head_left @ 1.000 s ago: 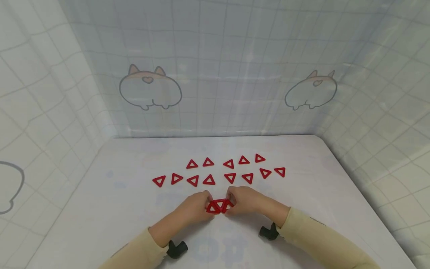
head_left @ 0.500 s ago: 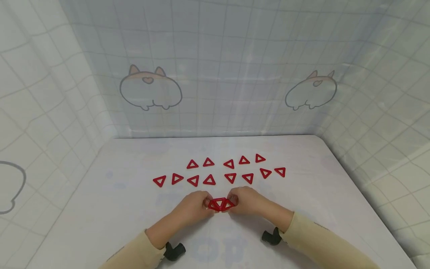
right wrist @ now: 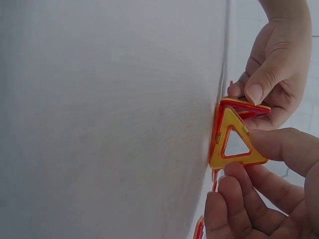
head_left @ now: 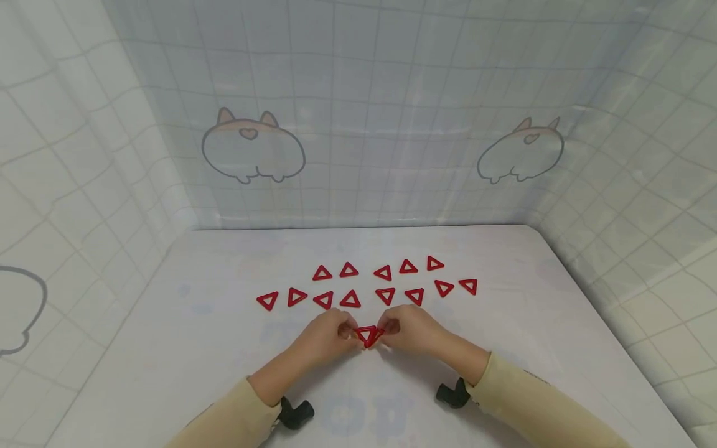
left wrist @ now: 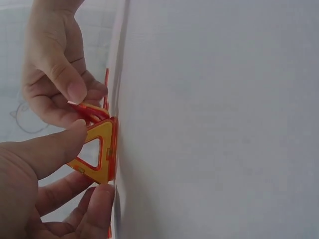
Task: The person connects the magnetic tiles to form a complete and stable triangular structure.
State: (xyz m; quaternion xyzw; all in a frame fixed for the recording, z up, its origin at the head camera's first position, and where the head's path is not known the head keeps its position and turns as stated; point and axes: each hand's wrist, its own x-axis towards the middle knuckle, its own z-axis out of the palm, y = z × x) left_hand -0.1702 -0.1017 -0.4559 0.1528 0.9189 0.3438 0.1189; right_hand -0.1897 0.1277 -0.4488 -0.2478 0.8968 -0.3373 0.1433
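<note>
Triangular magnetic tiles with open centres, red in the head view, are joined edge to edge between my hands. The middle tile (head_left: 367,328) points toward me. On its left, my left hand (head_left: 327,336) pinches a side tile (left wrist: 104,144) between thumb and fingers. On the other side my right hand (head_left: 413,330) pinches the other side tile (right wrist: 225,145) in the same way. Both side tiles stand tilted up from the table, leaning in over the middle one. From the wrists their outer faces look orange-yellow. The fingers cover parts of the edges.
Several loose red triangular tiles lie flat in two rough rows beyond my hands, among them one at the far left (head_left: 267,294) and one at the far right (head_left: 469,281). The white table (head_left: 185,323) ends at a grid-patterned back wall (head_left: 386,155).
Both hands have raised the side tiles from nearly flat into a steep inward tilt. The hands have come slightly closer and higher. The loose tiles have stayed put.
</note>
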